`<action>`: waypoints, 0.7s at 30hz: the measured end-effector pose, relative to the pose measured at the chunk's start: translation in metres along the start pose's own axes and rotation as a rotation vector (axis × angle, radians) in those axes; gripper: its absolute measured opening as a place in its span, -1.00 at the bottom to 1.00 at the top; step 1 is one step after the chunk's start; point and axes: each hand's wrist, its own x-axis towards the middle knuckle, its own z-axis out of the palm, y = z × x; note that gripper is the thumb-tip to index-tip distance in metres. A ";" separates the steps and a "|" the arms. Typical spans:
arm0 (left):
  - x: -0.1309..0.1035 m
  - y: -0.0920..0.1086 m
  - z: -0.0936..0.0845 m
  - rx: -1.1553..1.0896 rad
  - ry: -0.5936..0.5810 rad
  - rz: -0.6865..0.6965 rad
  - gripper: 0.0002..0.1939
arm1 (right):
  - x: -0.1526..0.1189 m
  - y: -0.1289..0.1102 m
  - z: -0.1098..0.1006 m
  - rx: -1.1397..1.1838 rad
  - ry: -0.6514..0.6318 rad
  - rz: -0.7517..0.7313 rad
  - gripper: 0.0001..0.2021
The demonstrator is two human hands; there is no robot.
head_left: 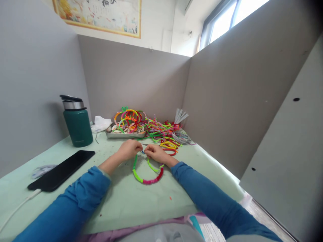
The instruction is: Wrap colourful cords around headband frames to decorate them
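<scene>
Near the middle of the table, my left hand [130, 148] and my right hand [154, 152] are close together, fingers pinched on a small blue piece [143, 152] between them. Its shape is too small to make out. Just below the hands lies a curved band [149, 182] wrapped in green, pink and red fuzzy stems. Its green left end rises to my left hand. A loose lime-green stem [152, 167] curves inside the band, below my right hand.
Behind the hands are a metal tray [126, 135] with colourful hoops and a heap of fuzzy stems [161, 129]. Grey wire coils [182, 137] lie right. At left are a green bottle [78, 126], white tissue [101, 123] and a black phone [62, 170] with its cable. Grey partitions [136, 74] surround the table.
</scene>
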 end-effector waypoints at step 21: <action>-0.006 0.011 0.006 0.082 0.077 -0.004 -0.84 | 0.004 0.004 0.000 0.026 0.138 0.046 -0.85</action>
